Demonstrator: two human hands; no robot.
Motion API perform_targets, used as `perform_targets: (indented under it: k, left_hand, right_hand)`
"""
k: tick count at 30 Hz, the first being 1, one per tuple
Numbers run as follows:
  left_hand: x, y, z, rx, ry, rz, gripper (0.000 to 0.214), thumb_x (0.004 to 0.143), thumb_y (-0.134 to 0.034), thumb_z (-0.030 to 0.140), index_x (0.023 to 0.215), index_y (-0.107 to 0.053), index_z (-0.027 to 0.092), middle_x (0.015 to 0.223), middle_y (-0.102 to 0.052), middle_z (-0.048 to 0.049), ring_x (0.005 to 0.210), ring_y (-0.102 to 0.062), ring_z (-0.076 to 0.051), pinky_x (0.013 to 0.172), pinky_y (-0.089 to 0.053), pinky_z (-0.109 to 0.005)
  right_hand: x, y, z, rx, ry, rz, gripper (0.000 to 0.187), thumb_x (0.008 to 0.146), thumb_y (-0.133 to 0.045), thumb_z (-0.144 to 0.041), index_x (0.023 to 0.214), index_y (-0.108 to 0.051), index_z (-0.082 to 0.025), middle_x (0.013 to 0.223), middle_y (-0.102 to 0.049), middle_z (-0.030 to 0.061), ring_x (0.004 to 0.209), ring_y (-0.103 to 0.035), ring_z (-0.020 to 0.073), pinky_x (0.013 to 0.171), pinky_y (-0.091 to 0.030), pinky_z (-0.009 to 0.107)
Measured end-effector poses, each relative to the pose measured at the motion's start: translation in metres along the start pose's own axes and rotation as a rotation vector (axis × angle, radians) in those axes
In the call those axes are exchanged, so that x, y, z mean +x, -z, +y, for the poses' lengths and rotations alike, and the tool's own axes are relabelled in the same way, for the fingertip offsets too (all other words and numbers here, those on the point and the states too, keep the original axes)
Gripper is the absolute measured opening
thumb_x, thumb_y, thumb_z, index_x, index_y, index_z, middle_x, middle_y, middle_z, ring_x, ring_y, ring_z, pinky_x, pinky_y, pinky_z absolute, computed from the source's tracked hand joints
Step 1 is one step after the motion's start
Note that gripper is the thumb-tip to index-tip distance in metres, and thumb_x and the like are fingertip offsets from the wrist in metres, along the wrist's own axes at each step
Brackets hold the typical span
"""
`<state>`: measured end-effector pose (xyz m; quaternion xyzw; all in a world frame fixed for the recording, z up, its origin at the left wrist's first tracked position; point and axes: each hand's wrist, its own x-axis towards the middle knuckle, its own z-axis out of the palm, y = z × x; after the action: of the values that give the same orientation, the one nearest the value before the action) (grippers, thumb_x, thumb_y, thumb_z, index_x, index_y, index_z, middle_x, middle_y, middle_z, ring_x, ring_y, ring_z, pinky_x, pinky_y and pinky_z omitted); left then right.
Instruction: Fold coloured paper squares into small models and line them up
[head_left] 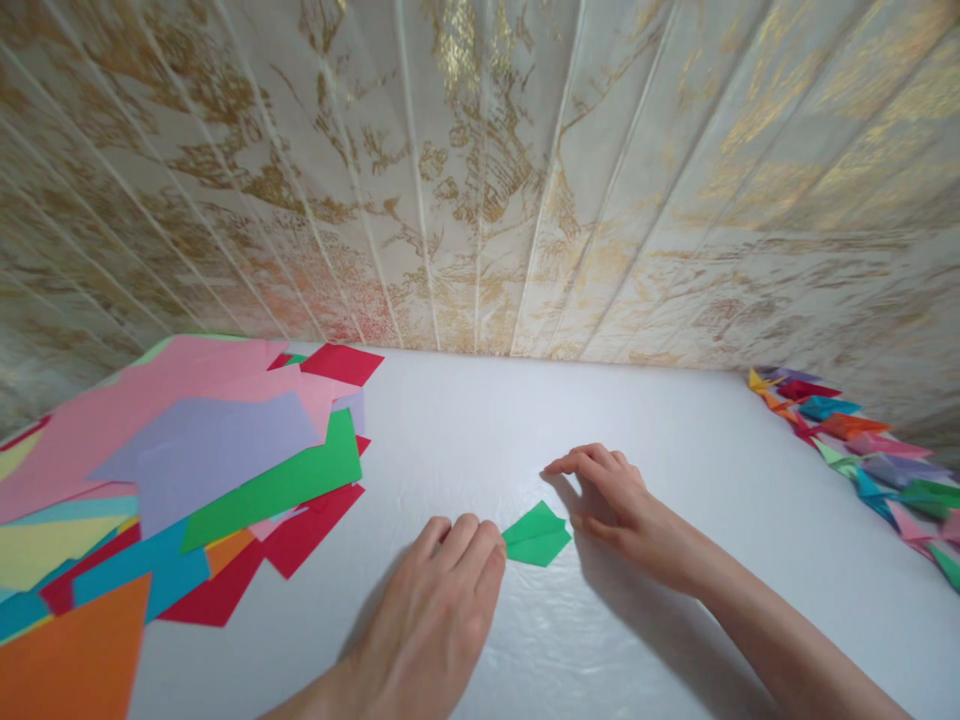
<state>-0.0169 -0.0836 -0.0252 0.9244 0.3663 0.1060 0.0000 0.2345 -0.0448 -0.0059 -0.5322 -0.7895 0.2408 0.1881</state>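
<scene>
A small folded green paper piece (536,536) lies on the white table (480,420) between my hands. My left hand (442,600) rests palm down with its fingers together, the fingertips pressing the left tip of the green piece. My right hand (611,500) is just right of the piece, fingers curled loosely with the index finger stretched out over the table; nothing is in it. Its fingers hover close to the paper's right edge without clearly touching it.
A loose heap of coloured paper sheets (172,480) covers the table's left side. A row of several folded paper figures (862,450) runs along the right edge. A gold-patterned panelled wall (480,180) stands behind the table.
</scene>
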Motion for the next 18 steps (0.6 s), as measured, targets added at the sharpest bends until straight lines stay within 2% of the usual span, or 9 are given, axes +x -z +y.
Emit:
perform_targets:
  k: [2, 4, 7, 9, 12, 14, 16, 18]
  left_hand:
    - [0.001, 0.002, -0.002, -0.063, 0.025, -0.003, 0.035, 0.081, -0.049, -0.003, 0.109, -0.061, 0.015, 0.098, -0.062, -0.006, 0.086, -0.051, -0.024, 0.073, -0.039, -0.038]
    - [0.003, 0.005, -0.004, -0.144, 0.054, 0.003, 0.033, 0.082, -0.048, -0.005, 0.102, -0.062, 0.017, 0.096, -0.061, -0.0052, 0.085, -0.051, -0.024, 0.072, -0.039, -0.038]
    - [0.007, 0.007, -0.01, -0.28, 0.106, 0.05, 0.026, 0.088, -0.049, -0.001, 0.098, -0.061, 0.02, 0.098, -0.06, -0.004, 0.089, -0.051, -0.024, 0.075, -0.039, -0.038]
    - [0.009, 0.006, -0.013, -0.354, 0.146, 0.078, 0.018, 0.092, -0.053, 0.005, 0.098, -0.061, 0.021, 0.098, -0.06, -0.0031, 0.091, -0.051, -0.023, 0.077, -0.039, -0.038]
    - [0.012, 0.006, -0.017, -0.421, 0.18, 0.095, 0.014, 0.091, -0.059, 0.008, 0.094, -0.062, 0.021, 0.094, -0.06, -0.0013, 0.089, -0.051, -0.022, 0.076, -0.038, -0.036]
    - [0.014, 0.007, -0.018, -0.474, 0.203, 0.115, 0.014, 0.092, -0.06, 0.008, 0.089, -0.061, 0.021, 0.09, -0.061, 0.0002, 0.087, -0.052, -0.02, 0.076, -0.038, -0.034]
    - [0.015, 0.008, -0.019, -0.54, 0.231, 0.122, 0.015, 0.093, -0.06, 0.009, 0.084, -0.06, 0.021, 0.087, -0.06, 0.0013, 0.087, -0.052, -0.019, 0.077, -0.038, -0.034]
    - [0.017, 0.01, -0.02, -0.575, 0.246, 0.105, 0.016, 0.094, -0.059, 0.011, 0.082, -0.06, 0.02, 0.088, -0.06, 0.0012, 0.09, -0.052, -0.019, 0.079, -0.038, -0.034]
  right_hand:
    - [0.0, 0.003, -0.007, 0.065, 0.056, 0.008, 0.052, 0.076, -0.047, 0.004, 0.117, -0.059, -0.025, 0.113, -0.058, 0.0068, 0.107, -0.052, 0.0252, 0.096, -0.043, 0.046]
    - [0.0, 0.002, -0.02, 0.11, 0.147, -0.011, 0.041, 0.084, -0.046, 0.002, 0.113, -0.059, -0.024, 0.113, -0.059, 0.007, 0.109, -0.052, 0.0238, 0.097, -0.043, 0.043]
    - [-0.001, -0.007, -0.039, 0.055, 0.259, -0.1, 0.027, 0.087, -0.062, -0.012, 0.111, -0.062, -0.024, 0.114, -0.061, 0.0076, 0.106, -0.054, 0.0252, 0.093, -0.045, 0.041]
    - [-0.002, -0.015, -0.045, -0.006, 0.287, -0.084, 0.027, 0.084, -0.071, -0.018, 0.11, -0.063, -0.022, 0.112, -0.064, 0.008, 0.102, -0.055, 0.026, 0.09, -0.045, 0.042]
    - [-0.002, -0.025, -0.043, -0.075, 0.32, -0.02, 0.015, 0.09, -0.064, -0.015, 0.104, -0.065, -0.021, 0.102, -0.067, 0.0063, 0.093, -0.057, 0.0232, 0.083, -0.043, 0.039]
    - [-0.002, -0.027, -0.042, -0.085, 0.31, -0.012, 0.013, 0.095, -0.057, -0.013, 0.098, -0.066, -0.021, 0.09, -0.068, 0.0039, 0.083, -0.058, 0.0204, 0.077, -0.043, 0.036]
    - [-0.002, -0.026, -0.042, -0.037, 0.212, -0.031, 0.012, 0.093, -0.06, -0.013, 0.096, -0.067, -0.022, 0.082, -0.068, 0.0015, 0.077, -0.058, 0.0189, 0.072, -0.043, 0.033]
    - [-0.002, -0.024, -0.043, 0.041, 0.11, -0.048, 0.014, 0.088, -0.066, -0.01, 0.093, -0.068, -0.023, 0.081, -0.068, 0.0, 0.08, -0.059, 0.0188, 0.072, -0.044, 0.031]
